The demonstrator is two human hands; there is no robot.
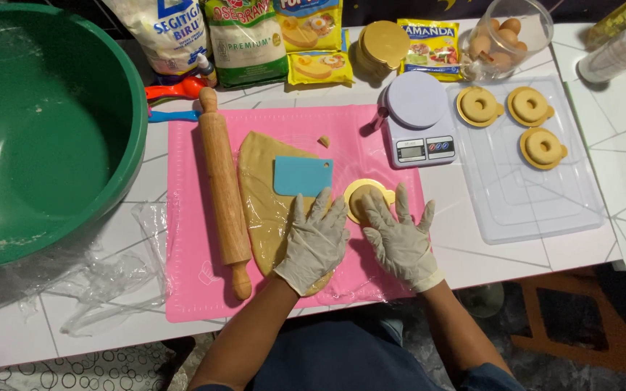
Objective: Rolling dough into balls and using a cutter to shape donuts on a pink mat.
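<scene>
Both gloved hands are spread flat, holding nothing. The right hand [398, 239] has its fingertips on a round yellow donut mold [366, 197], and the left hand [316, 239] presses the rolled dough sheet [266, 195] beneath its palm. The dough looks soft and easy to tear, so I'd lift it from the edge. A blue scraper [303, 176] sits just past the left fingers, with a wooden rolling pin [223, 190] further left on the pink mat [190, 217].

My single view: head camera, worn above desk [472, 261], looking almost straight down. Near range, my forearms enter from bottom edge, hands [360, 235] sit mid-frame. Far desk edge with packets [248, 40] at top, green bowl [38, 123] cropped at left. No second view shares anything.
</scene>
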